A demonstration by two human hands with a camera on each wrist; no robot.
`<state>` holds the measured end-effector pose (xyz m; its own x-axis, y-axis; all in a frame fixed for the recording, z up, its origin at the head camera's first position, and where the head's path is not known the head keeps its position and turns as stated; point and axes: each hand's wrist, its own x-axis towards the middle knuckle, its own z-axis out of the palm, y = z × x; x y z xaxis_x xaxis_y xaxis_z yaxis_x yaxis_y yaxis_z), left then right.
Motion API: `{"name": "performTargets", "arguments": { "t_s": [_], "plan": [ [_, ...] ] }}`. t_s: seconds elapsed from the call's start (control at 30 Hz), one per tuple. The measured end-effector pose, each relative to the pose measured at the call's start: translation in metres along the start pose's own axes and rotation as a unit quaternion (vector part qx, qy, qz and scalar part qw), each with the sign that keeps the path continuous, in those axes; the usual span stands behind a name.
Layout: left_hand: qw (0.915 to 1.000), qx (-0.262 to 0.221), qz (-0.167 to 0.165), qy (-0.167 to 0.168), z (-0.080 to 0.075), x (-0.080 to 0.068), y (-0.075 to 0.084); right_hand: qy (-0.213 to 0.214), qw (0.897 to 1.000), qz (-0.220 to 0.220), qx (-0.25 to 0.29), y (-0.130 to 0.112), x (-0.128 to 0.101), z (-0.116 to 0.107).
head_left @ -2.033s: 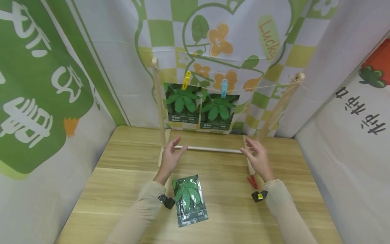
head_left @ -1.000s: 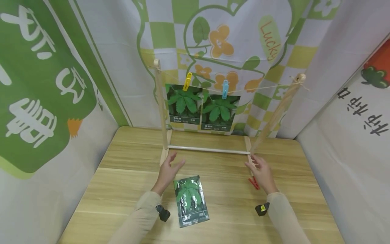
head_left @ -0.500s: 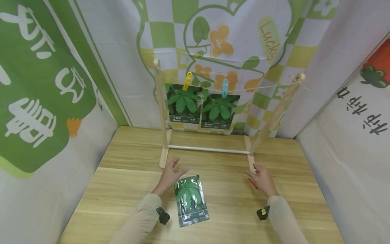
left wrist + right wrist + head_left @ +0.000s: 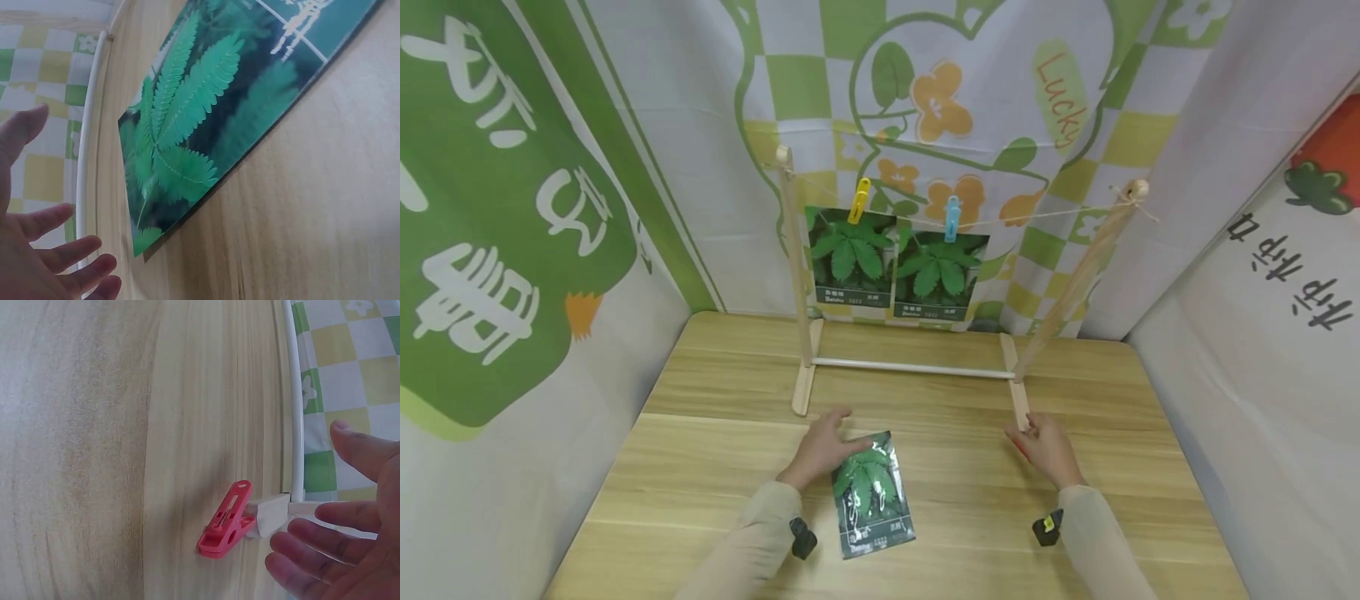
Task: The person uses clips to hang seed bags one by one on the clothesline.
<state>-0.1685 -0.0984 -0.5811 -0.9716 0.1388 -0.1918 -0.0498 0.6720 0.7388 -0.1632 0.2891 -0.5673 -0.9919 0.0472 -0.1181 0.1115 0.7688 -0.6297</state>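
A green seed packet (image 4: 871, 497) with a leaf picture lies flat on the wooden table (image 4: 715, 467). My left hand (image 4: 826, 440) is at its far left corner with the fingers spread and straight. In the left wrist view a small gap shows between that hand (image 4: 56, 250) and the packet (image 4: 206, 119). A red clothespin (image 4: 226, 520) lies on the table against the end of the rack's right wooden foot (image 4: 272, 513). My right hand (image 4: 337, 550) hovers beside it with straight fingers and holds nothing. In the head view this hand (image 4: 1043, 443) covers most of the clothespin.
A wooden rack (image 4: 793, 275) stands at the back with a string (image 4: 1045, 216) between its two posts. Two more packets (image 4: 895, 271) hang there from a yellow clip (image 4: 859, 200) and a blue clip (image 4: 952, 218). A white rod (image 4: 913, 367) joins the feet. Cloth walls close in three sides.
Both hands have come down and back from the rack's white rod toward the table. The left one is now at the packet's corner, the right one over the red clothespin.
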Motion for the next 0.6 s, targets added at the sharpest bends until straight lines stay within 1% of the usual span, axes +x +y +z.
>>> {"name": "performTargets", "arguments": {
  "t_s": [0.13, 0.3, 0.43, 0.5, 0.6],
  "plan": [
    [0.9985, 0.050, 0.014, -0.017, 0.005, -0.001, -0.001, 0.007, 1.000, 0.000, 0.007, 0.003, 0.000, 0.001],
    [0.9954, 0.090, 0.016, -0.029, 0.011, -0.001, -0.002, -0.008, 0.999, 0.019, 0.025, 0.002, -0.004, 0.002],
    [0.9925, 0.114, 0.025, -0.037, 0.015, -0.002, -0.002, -0.019, 0.999, 0.036, 0.010, 0.003, -0.005, 0.003],
    [0.9907, 0.124, 0.032, -0.046, 0.015, -0.003, -0.002, -0.025, 0.999, 0.047, -0.002, 0.004, -0.005, 0.004],
    [0.9857, 0.150, 0.048, -0.061, 0.017, -0.002, -0.002, -0.032, 0.998, 0.061, -0.013, 0.006, -0.005, 0.007]
  ]
}}
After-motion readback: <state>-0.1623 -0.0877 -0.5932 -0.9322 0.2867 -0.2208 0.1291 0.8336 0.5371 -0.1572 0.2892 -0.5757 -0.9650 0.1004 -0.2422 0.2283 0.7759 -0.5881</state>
